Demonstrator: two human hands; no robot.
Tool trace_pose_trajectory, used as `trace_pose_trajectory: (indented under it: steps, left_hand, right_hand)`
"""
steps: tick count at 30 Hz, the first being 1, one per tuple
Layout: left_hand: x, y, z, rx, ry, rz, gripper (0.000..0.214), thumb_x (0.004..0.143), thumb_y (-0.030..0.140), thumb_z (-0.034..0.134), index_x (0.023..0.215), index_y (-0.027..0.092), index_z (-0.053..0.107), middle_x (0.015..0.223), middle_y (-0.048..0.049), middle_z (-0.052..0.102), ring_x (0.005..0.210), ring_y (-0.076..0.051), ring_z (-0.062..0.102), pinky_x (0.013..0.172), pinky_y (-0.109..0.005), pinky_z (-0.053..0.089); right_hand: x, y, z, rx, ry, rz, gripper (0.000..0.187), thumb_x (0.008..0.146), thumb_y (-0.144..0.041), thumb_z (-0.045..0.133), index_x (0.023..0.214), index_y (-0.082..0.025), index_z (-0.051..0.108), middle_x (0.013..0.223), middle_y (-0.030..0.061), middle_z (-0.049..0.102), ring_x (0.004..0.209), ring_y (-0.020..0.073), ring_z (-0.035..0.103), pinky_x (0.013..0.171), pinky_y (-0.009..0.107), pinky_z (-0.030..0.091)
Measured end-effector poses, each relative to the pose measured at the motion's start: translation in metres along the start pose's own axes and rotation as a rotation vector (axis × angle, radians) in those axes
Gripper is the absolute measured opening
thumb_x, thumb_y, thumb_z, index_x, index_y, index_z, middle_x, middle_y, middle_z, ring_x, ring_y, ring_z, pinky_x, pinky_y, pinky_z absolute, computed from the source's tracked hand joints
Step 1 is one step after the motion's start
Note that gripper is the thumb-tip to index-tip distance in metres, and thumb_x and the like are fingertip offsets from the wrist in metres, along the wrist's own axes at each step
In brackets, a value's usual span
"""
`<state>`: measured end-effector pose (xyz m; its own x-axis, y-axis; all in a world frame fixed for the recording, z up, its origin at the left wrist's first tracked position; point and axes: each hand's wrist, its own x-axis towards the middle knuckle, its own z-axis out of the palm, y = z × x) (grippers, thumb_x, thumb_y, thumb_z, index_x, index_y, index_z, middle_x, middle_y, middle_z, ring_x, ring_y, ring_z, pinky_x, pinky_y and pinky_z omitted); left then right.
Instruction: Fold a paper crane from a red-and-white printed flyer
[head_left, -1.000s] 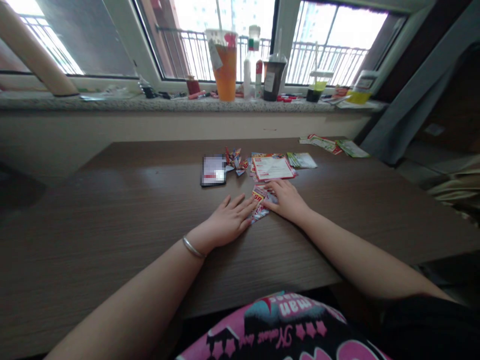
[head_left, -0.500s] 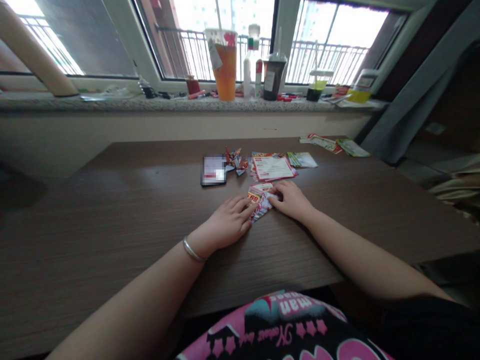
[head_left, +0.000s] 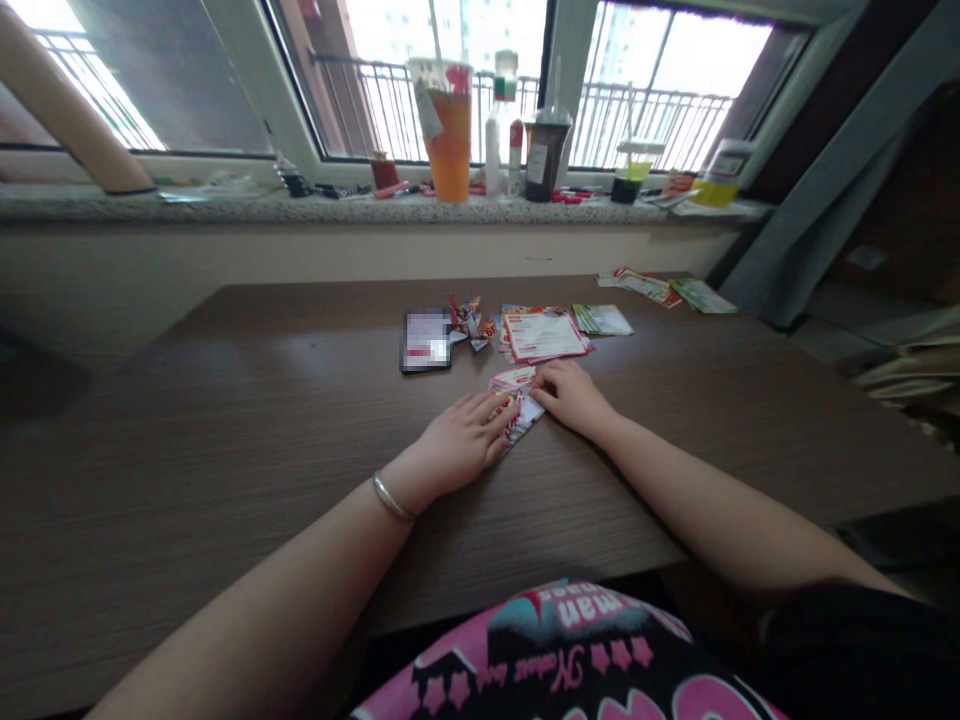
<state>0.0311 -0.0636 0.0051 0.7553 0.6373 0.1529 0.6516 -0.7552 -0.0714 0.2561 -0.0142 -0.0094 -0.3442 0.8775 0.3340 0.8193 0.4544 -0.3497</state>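
Note:
A colourful printed paper, partly folded, lies at a slant on the table under both of my hands. My left hand, a silver bangle on its wrist, rests flat on it with fingers stretched out. At the paper's right edge, my right hand has its fingers curled and closed on the sheet, thumb against the near side. Part of the print is covered by the left fingers. Just beyond them sits a stack of printed flyers, white side up with a red border.
A phone lies beyond my left hand, beside a folded paper shape. Green-edged papers and more leaflets lie to the right. Drink cups and bottles stand on the windowsill.
My right hand has shifted slightly left along the paper's edge. The left hand has slid a little, covering more of the yellow print.

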Motion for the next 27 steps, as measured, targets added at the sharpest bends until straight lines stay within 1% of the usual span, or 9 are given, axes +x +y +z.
trace_pose_trajectory:
  steps: [3,6,12,16,20,23,27]
  left_hand:
    - [0.0006,-0.0003,0.0009,-0.002,-0.019,0.003,0.049,0.1,0.038,0.026,0.144,0.018,0.036,0.147,-0.0089,0.042,0.135,-0.025,0.037,0.11,-0.042,0.029]
    - [0.0008,-0.0005,0.0024,-0.007,-0.032,-0.001,0.05,0.1,0.038,0.025,0.145,0.017,0.035,0.148,-0.0072,0.041,0.135,-0.026,0.037,0.111,-0.042,0.028]
    - [0.0001,0.0001,0.0053,-0.009,-0.042,-0.031,0.051,0.099,0.039,0.026,0.146,0.021,0.033,0.15,-0.0033,0.038,0.135,-0.026,0.036,0.111,-0.042,0.026]
    - [0.0006,0.0016,0.0037,-0.005,-0.064,-0.042,0.051,0.099,0.039,0.024,0.146,0.021,0.032,0.151,-0.0035,0.038,0.135,-0.026,0.035,0.111,-0.041,0.025]
    - [0.0012,0.0028,0.0034,0.014,-0.061,-0.043,0.052,0.099,0.039,0.024,0.147,0.018,0.031,0.15,-0.0046,0.039,0.135,-0.027,0.036,0.111,-0.041,0.026]
    - [0.0012,0.0037,0.0039,0.035,-0.056,-0.052,0.052,0.099,0.039,0.025,0.147,0.019,0.031,0.149,-0.0044,0.04,0.135,-0.027,0.036,0.111,-0.041,0.027]
    - [0.0007,0.0054,0.0038,0.045,-0.035,-0.063,0.051,0.1,0.04,0.023,0.146,0.02,0.035,0.149,-0.005,0.04,0.135,-0.026,0.037,0.111,-0.041,0.028]
  right_hand:
    - [0.0007,-0.0001,0.001,-0.023,0.014,0.006,0.011,0.084,-0.029,0.061,0.079,-0.02,0.066,0.093,0.0071,0.067,0.095,0.0239,0.055,0.085,0.038,0.042]
    - [0.0011,-0.0009,0.0013,-0.039,0.029,0.002,0.012,0.084,-0.03,0.061,0.08,-0.02,0.066,0.093,0.007,0.067,0.094,0.0238,0.055,0.084,0.038,0.042]
    - [0.0018,-0.0035,0.0,-0.06,0.032,0.001,0.012,0.084,-0.031,0.06,0.081,-0.02,0.065,0.095,0.0067,0.067,0.095,0.0242,0.055,0.084,0.038,0.043]
    - [0.0023,-0.0051,-0.0012,-0.07,0.017,0.009,0.012,0.085,-0.03,0.06,0.081,-0.02,0.065,0.095,0.0074,0.067,0.095,0.0242,0.056,0.084,0.038,0.043]
    - [0.0025,-0.0066,-0.0011,-0.078,0.017,0.013,0.012,0.085,-0.03,0.059,0.082,-0.02,0.065,0.097,0.0075,0.067,0.096,0.0236,0.055,0.085,0.037,0.042]
    - [0.003,-0.0073,-0.0005,-0.087,0.015,0.032,0.012,0.085,-0.03,0.059,0.082,-0.02,0.065,0.097,0.007,0.067,0.096,0.0236,0.055,0.086,0.037,0.042]
    - [0.0038,-0.0063,0.0002,-0.04,0.048,0.078,0.009,0.083,-0.027,0.059,0.085,-0.02,0.064,0.095,0.0066,0.067,0.094,0.023,0.056,0.086,0.036,0.043]
